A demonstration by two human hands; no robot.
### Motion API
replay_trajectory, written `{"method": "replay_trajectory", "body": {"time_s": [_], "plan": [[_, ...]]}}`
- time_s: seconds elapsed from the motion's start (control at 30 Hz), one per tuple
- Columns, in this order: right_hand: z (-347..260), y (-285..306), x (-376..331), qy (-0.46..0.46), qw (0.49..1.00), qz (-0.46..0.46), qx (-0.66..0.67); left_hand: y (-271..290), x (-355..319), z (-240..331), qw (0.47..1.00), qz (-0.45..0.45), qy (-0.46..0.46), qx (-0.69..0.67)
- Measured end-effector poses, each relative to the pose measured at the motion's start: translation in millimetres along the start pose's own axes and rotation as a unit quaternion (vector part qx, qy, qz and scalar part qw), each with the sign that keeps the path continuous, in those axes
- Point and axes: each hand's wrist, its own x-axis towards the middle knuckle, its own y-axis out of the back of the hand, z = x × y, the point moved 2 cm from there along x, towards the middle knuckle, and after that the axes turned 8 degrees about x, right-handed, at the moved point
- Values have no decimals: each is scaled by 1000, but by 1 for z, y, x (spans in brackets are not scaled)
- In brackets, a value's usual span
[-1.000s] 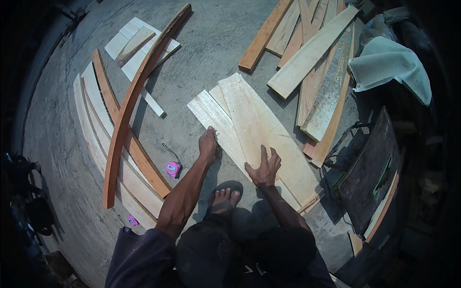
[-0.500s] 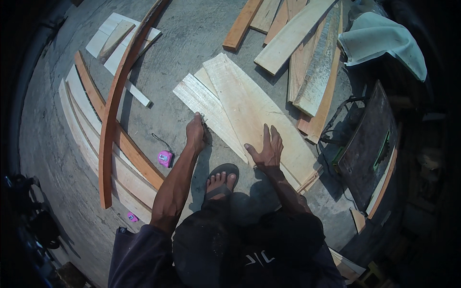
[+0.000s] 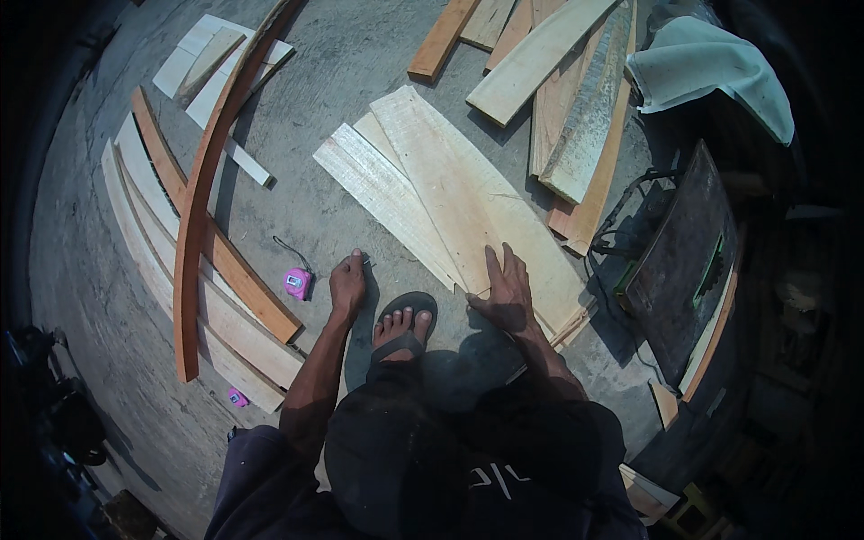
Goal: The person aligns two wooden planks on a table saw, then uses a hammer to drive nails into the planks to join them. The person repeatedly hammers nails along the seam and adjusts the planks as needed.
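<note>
Pale plank [image 3: 468, 202] under rt hand [image 3: 506, 292], seemingly flat

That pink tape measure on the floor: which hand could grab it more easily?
Probably the left hand. It rests on the concrete floor right beside the pink tape measure, while the right hand lies flat on the pale board, across the sandalled foot.

Small thing pinched in left hand [image 3: 347, 284], too tiny to identify. Near end of pale plank [image 3: 468, 202] hidden under right hand [image 3: 507, 290].
</note>
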Motion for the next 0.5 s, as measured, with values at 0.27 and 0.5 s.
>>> {"method": "replay_trajectory", "body": {"time_s": [0.27,0.5], "plan": [[6,8,1,8,1000,17,22,1,9,2,999,-10,14,31],[3,9,3,-8,1000,-16,22,1,13,-2,999,-12,13,33]]}}
